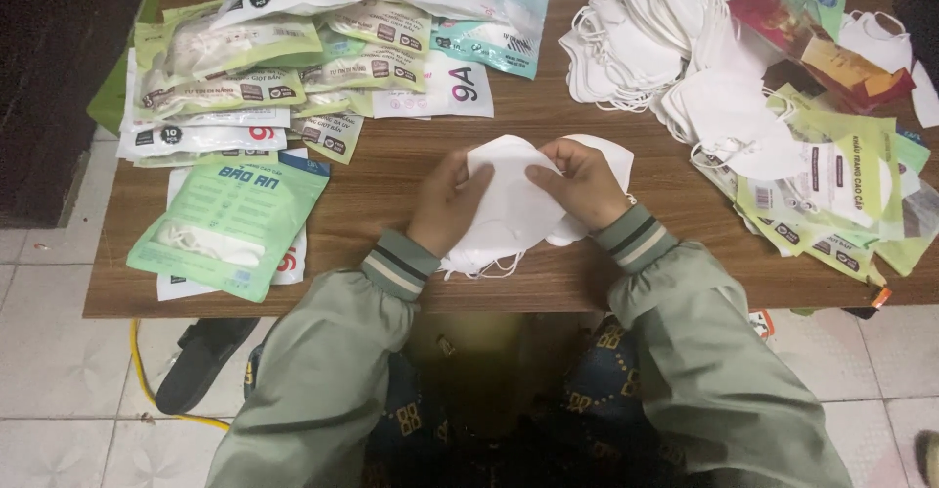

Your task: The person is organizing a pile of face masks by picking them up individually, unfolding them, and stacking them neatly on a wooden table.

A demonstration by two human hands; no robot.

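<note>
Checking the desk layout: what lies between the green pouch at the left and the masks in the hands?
Head view: bare wooden table between the green pouch and the held masks; nothing else lies there.

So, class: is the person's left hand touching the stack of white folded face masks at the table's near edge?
Touching. The head view shows the left hand gripping the stack of white folded face masks, fingers lying over its left edge with no gap.

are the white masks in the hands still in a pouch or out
Out: both hands, left hand and right hand, hold bare white masks over the table, no pouch around them.
</note>
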